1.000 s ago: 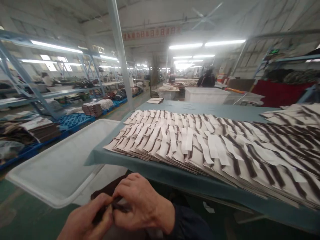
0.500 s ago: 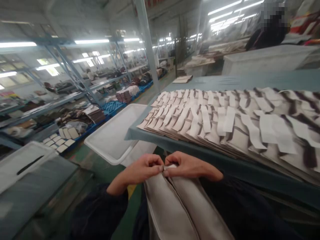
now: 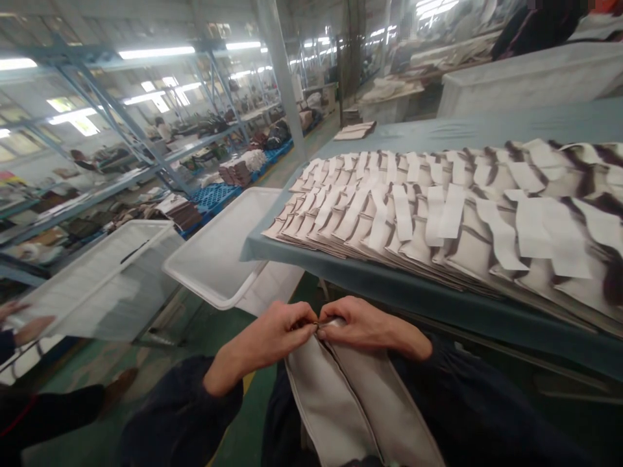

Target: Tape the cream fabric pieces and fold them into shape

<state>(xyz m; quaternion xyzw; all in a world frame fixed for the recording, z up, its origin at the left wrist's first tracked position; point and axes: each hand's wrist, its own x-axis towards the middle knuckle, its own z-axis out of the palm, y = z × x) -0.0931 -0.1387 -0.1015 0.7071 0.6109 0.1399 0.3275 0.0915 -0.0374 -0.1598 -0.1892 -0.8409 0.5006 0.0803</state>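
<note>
The beige fabric [image 3: 331,402] hangs below the left hand [image 3: 272,337] and right hand [image 3: 363,327], both clamped on its upper end. Ahead-right, layered pieces [image 3: 470,250] lie on the counter [image 3: 413,134]; ahead-left stands a white bin [image 3: 275,288]. Far left, a co-worker's hands [image 3: 35,329] have appeared.

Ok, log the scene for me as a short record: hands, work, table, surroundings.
Left hand: pinching the upper end of the fabric piece
Right hand: pinching the same end, fingertips close to the left's
Work: pale fabric, dark line down its length; exact detail at the fingertips hidden
Table: blue-green cover; overlapping rows of pale and brown pieces, white strips on top
Beside table: white tub
Far left: another person's hand near a second white tub
</note>
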